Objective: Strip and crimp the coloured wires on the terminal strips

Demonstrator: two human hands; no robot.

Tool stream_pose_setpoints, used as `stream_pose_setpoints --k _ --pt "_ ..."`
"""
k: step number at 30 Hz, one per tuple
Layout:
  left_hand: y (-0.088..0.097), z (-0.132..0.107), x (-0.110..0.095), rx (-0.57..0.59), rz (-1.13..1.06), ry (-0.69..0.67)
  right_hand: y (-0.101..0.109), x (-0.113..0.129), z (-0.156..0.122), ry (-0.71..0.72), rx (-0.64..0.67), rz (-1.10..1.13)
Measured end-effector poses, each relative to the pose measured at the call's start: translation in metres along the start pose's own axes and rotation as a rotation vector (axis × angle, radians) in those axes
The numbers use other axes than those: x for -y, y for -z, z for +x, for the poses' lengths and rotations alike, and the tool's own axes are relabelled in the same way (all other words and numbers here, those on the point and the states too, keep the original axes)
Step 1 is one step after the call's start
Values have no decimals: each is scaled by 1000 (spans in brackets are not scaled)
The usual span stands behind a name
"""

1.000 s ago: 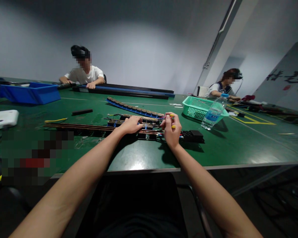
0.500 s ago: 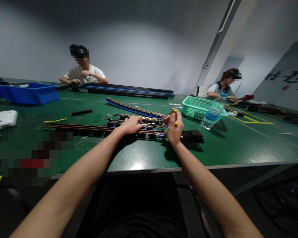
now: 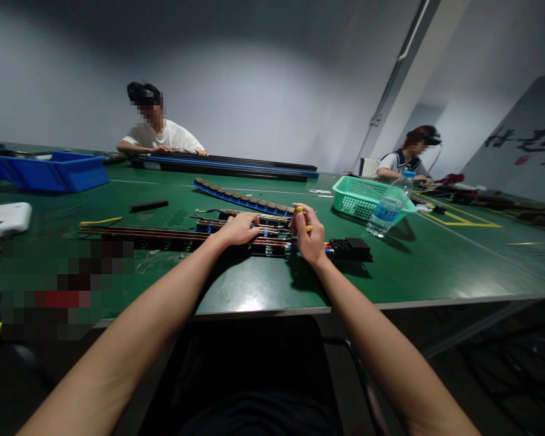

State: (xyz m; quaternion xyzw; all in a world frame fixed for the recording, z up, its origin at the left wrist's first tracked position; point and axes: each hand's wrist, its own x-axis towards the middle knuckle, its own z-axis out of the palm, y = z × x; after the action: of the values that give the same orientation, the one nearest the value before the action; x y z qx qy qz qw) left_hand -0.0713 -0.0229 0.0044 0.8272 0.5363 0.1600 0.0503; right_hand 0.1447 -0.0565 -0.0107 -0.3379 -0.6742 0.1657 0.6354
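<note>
My left hand (image 3: 240, 229) lies over a short blue-and-black track piece (image 3: 203, 226) with metal rails, its thumb and fingers curled around it. In my right hand (image 3: 312, 237) is a pair of yellow-handled pliers (image 3: 309, 229); the jaws are hidden behind the fingers. That hand is at the right end of the track pieces, near coloured wires (image 3: 329, 247). A long dark strip with copper-coloured rails (image 3: 136, 232) runs under my left forearm. To the right of the wires lies a black ribbed block (image 3: 352, 248). Behind both hands rests a curved blue track piece (image 3: 240, 197).
A green basket (image 3: 354, 204) and a water bottle (image 3: 387, 212) stand at the right. At left are a blue bin (image 3: 57, 172), a white device (image 3: 4, 219) and a dark bar (image 3: 149, 206). Long profiles (image 3: 236, 168) lie before a co-worker (image 3: 163, 136); another person (image 3: 406, 160) sits right.
My right hand has moved left with the pliers, closer to the track pieces. My left hand stays in place. The co-worker opposite has lowered a raised hand to the profiles.
</note>
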Motion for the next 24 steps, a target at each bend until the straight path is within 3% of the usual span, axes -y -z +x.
stream_pose_setpoints --k 5,8,13,20,22,24 --pt "0 0 1 -4 7 -6 1 7 2 -56 -280 77" --pt "1 -1 1 -1 4 -10 5 5 9 -126 -325 142" --pt "0 -1 0 -7 3 1 3 -2 7 -151 -42 48" --pt "-1 -1 0 -22 -1 -5 -1 -1 -12 360 430 -481" --pt "-1 -1 1 -25 2 -4 -1 0 -14 458 506 -571" --pt "-2 0 2 -27 4 -3 -2 1 -14 456 493 -600"
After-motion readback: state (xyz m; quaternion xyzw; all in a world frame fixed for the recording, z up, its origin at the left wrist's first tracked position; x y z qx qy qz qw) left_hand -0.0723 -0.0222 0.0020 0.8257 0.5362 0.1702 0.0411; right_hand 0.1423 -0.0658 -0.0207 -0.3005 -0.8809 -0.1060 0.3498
